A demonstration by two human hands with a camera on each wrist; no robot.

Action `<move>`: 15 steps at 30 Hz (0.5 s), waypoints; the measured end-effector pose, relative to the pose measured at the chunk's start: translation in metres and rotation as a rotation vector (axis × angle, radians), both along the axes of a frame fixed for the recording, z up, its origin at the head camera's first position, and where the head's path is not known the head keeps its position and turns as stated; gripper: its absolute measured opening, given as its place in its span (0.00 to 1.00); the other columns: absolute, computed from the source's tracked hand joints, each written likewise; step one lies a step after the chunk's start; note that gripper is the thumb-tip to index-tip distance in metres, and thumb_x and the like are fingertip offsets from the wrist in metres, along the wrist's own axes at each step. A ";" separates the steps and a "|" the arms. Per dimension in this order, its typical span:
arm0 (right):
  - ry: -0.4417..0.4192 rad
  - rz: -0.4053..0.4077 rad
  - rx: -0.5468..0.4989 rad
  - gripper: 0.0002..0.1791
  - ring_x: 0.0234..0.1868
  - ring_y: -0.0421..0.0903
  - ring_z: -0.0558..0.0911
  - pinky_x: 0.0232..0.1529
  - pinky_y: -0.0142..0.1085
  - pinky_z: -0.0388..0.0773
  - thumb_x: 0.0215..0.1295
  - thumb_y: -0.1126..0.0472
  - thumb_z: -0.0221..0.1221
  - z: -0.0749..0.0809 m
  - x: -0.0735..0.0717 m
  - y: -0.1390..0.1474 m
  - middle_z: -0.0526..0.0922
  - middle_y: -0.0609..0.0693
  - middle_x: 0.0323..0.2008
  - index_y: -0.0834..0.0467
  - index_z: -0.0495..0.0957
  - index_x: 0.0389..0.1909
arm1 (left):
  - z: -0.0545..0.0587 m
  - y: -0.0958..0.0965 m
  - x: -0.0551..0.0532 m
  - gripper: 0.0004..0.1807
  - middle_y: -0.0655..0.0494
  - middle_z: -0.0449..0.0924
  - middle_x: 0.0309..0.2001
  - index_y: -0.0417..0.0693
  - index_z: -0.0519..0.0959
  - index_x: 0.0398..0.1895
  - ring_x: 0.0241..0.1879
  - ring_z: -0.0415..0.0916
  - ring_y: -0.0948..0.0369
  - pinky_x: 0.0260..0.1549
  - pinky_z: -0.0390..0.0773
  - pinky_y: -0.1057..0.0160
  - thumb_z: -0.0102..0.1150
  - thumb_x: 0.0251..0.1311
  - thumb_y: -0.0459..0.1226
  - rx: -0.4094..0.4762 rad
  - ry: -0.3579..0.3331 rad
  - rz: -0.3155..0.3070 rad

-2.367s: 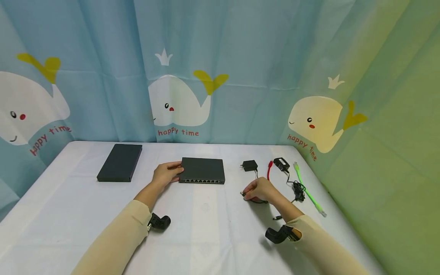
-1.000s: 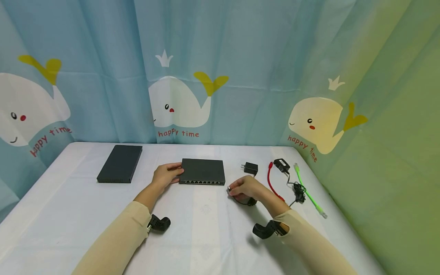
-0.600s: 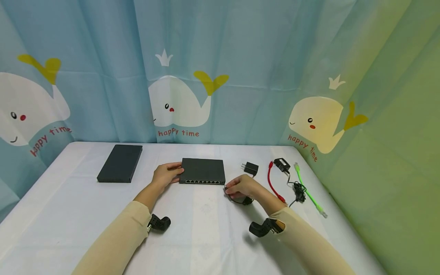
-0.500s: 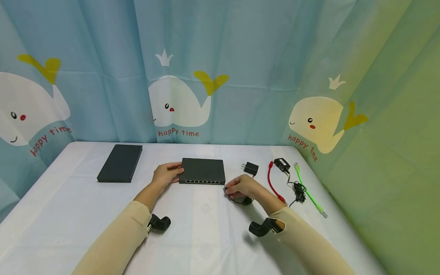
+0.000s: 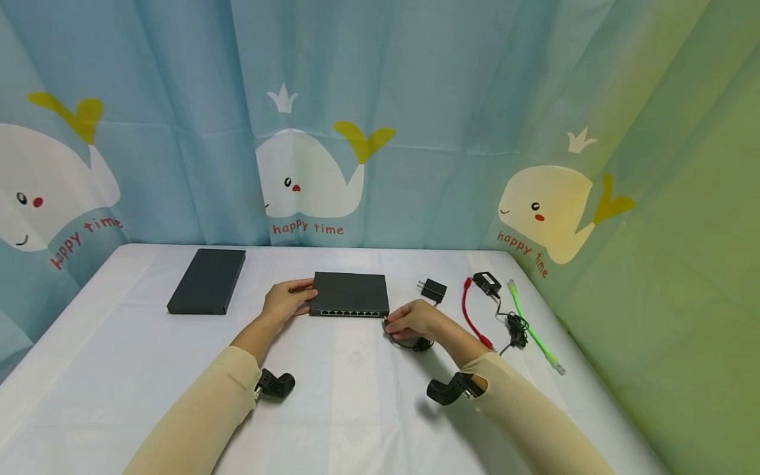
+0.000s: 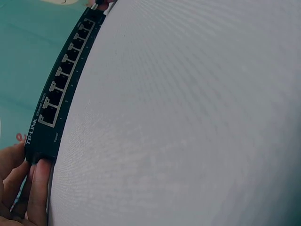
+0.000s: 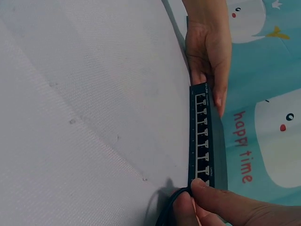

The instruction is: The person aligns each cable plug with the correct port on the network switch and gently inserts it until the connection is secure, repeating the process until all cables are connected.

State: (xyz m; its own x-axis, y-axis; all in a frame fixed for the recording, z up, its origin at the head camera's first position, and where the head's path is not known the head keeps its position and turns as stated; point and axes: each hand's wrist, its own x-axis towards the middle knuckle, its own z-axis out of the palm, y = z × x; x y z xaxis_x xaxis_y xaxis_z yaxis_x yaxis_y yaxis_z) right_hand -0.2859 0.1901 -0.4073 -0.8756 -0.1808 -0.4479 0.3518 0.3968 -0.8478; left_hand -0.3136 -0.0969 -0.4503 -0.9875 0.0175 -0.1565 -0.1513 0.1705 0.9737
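A black TP-LINK Ethernet switch (image 5: 350, 294) lies flat at mid-table, its row of ports towards me. My left hand (image 5: 286, 300) grips its left end, thumb on top and fingers at the side and below; the left wrist view shows these fingers (image 6: 40, 188) near the printed logo. Between thumb and fingertips, my right hand (image 5: 417, 319) pinches a power plug (image 6: 95, 5) right at the last port on the switch's right end. The plug's black cord (image 5: 406, 346) loops below that hand. In the right wrist view the fingers hide the plug's tip.
Behind my right hand lies a black power adapter (image 5: 433, 290) with prongs. Further right are a red cable (image 5: 472, 320), a second adapter (image 5: 487, 284) with a bundled cord (image 5: 516, 331), and a green network cable (image 5: 532, 333). A flat black box (image 5: 208, 282) lies at left.
My right hand has carried the plug leftwards to the front right corner of the switch, and its cord trails along. The pronged adapter has turned slightly. My left hand stays put.
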 end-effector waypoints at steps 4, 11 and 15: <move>-0.004 -0.012 -0.005 0.13 0.24 0.38 0.83 0.29 0.28 0.84 0.59 0.77 0.63 0.000 0.000 0.000 0.84 0.50 0.25 0.75 0.79 0.46 | 0.001 0.001 0.000 0.25 0.46 0.76 0.63 0.46 0.75 0.66 0.61 0.75 0.51 0.44 0.84 0.67 0.62 0.66 0.39 -0.010 -0.004 0.007; -0.017 -0.031 -0.045 0.14 0.24 0.38 0.83 0.29 0.28 0.84 0.60 0.77 0.63 -0.001 -0.001 0.000 0.84 0.50 0.24 0.77 0.78 0.47 | 0.002 0.000 0.000 0.24 0.46 0.76 0.62 0.46 0.75 0.66 0.61 0.75 0.52 0.44 0.84 0.67 0.62 0.66 0.38 -0.008 -0.007 0.008; -0.024 -0.048 -0.067 0.14 0.24 0.39 0.84 0.28 0.28 0.84 0.60 0.77 0.62 -0.002 -0.001 -0.001 0.84 0.51 0.24 0.77 0.78 0.48 | 0.002 0.001 0.001 0.25 0.46 0.76 0.62 0.46 0.75 0.66 0.61 0.75 0.52 0.44 0.84 0.67 0.62 0.66 0.38 -0.009 -0.013 0.008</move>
State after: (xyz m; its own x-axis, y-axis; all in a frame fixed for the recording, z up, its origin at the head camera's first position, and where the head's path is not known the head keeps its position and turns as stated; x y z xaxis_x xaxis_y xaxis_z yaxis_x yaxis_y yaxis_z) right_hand -0.2870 0.1893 -0.4097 -0.8730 -0.1689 -0.4576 0.3900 0.3217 -0.8628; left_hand -0.3128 -0.0963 -0.4487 -0.9854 0.0084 -0.1698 -0.1656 0.1776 0.9701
